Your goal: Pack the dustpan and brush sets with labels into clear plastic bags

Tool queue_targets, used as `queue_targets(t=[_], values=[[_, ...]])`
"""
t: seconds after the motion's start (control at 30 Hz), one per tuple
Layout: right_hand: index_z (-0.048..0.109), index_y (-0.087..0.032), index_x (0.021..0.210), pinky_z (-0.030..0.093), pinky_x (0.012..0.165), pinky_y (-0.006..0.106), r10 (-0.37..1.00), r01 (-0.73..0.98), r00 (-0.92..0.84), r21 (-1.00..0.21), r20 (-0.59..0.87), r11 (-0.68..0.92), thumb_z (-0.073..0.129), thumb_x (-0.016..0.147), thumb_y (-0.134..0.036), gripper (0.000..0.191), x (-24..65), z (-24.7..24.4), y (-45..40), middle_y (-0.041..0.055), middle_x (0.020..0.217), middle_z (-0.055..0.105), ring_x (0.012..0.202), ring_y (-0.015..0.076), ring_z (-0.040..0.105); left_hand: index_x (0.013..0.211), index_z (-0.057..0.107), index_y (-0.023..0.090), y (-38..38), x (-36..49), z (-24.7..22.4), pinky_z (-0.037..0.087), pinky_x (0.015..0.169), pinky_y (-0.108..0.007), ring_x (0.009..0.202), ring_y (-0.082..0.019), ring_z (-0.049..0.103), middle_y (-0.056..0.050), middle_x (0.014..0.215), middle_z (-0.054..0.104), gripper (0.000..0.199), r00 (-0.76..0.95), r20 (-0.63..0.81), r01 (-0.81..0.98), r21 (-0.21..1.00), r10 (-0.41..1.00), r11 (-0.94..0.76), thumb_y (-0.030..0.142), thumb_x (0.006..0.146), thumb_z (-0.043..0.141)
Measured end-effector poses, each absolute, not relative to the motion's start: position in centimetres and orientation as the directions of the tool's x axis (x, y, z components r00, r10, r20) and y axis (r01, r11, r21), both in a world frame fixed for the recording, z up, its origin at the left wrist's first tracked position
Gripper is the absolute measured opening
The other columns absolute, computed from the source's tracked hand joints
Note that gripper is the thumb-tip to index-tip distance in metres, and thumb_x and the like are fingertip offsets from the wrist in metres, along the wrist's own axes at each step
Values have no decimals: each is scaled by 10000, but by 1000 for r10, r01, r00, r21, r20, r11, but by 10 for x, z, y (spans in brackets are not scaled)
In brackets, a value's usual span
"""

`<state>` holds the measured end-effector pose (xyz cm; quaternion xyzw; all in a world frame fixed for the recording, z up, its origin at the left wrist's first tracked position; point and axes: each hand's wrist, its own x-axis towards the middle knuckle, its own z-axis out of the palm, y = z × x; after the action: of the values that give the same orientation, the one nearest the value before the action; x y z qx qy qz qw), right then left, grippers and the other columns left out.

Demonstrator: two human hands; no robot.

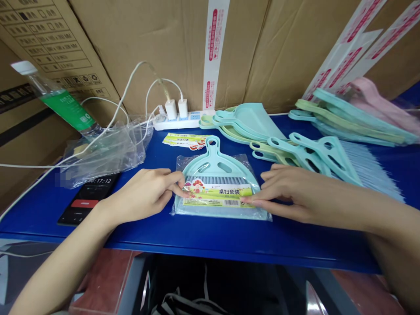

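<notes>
A light-blue dustpan and brush set (216,168) lies in a clear plastic bag on the blue table, its handle pointing away from me. Across the bag runs a printed label (210,197) with mushrooms and Chinese text. My left hand (152,192) touches the label's left end, its fingers bent and the fingertips on the bag. At the label's right end rests my right hand (285,192), thumb and index finger close together on the edge. Whether either hand pinches the label or only presses it flat is hard to tell.
Behind are spare labels (185,141), a power strip (177,121) with white cables, and stacked dustpans (252,120). Brushes (328,155) and bagged sets (357,118) lie right. At left are a phone (87,197), plastic bags (111,148) and a bottle (65,107). Cardboard (177,43) stands behind.
</notes>
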<state>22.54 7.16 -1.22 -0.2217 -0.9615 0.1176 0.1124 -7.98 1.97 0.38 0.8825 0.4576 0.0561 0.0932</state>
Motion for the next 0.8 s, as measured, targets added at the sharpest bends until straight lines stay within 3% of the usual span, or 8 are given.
queue_targets(t=[0.1, 0.43, 0.63, 0.8], values=[[669, -242, 660, 409, 568, 299, 442, 395, -895, -363, 53, 844, 440, 1014, -390, 447, 229, -9, 73, -3, 602, 660, 579, 148, 551, 897, 532, 225, 20, -81, 4, 469, 668, -276, 774, -174, 675, 60, 937, 797, 250, 570, 22, 798, 226, 821, -559, 67, 806, 360], [770, -251, 851, 435, 700, 358, 570, 548, -816, -443, -97, 709, 455, 973, -419, 378, 236, -5, 73, 42, 764, 724, 734, 202, 627, 879, 560, 220, 19, -80, 2, 440, 606, -242, 675, -138, 659, 71, 877, 795, 268, 573, 88, 779, 252, 815, -574, 48, 796, 371], [706, -226, 720, 410, 662, 353, 584, 559, -809, -408, -75, 722, 361, 975, -543, 534, 230, -3, 73, 52, 679, 663, 662, 203, 585, 858, 567, 218, 19, -80, 2, 461, 623, -235, 692, -135, 673, 75, 841, 789, 287, 572, 113, 771, 263, 812, -580, 12, 785, 380], [604, -227, 618, 357, 563, 307, 560, 531, -828, -352, -22, 771, 256, 999, -583, 627, 225, -5, 74, 11, 569, 554, 532, 155, 492, 867, 621, 208, 18, -79, 2, 469, 601, -222, 681, -127, 653, 33, 785, 750, 285, 629, 183, 729, 196, 755, -655, 43, 846, 389]])
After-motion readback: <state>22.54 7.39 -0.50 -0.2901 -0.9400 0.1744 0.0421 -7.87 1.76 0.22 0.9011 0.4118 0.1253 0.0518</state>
